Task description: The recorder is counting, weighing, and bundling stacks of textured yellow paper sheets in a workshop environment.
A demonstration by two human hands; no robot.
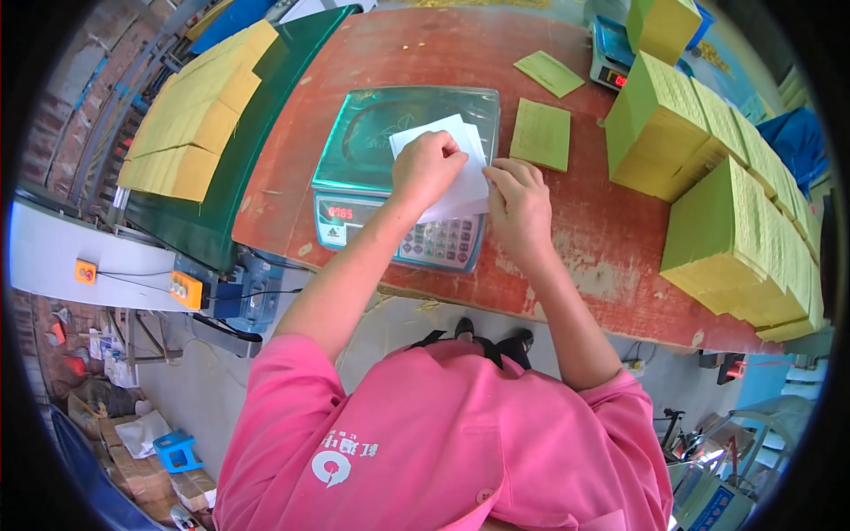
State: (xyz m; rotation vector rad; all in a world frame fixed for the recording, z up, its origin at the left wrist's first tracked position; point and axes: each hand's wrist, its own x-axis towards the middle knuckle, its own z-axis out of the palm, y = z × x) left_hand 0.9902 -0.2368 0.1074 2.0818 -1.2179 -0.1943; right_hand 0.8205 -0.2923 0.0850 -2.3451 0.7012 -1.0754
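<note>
Over the digital scale [354,133] I have several thin white sheets [467,188], paper or plastic film; I cannot tell which. My left hand [429,171] is closed on their upper left part, thumb and fingertips pressed together. At their right edge, my right hand [521,202] pinches with bent fingers. The sheets fan out slightly and cover part of the scale's plate and keypad. Red digits glow on the scale's front. Right of the scale lies a flat stack of yellow-green paper [541,133], with a thinner piece of the same paper [549,73] beyond it.
Tall blocks of yellow paper [699,234] line the right side of the worn red table [575,274]. A second scale [611,53] stands at the back right. More yellow paper stacks [195,115] rest on a green surface [292,88] at the left.
</note>
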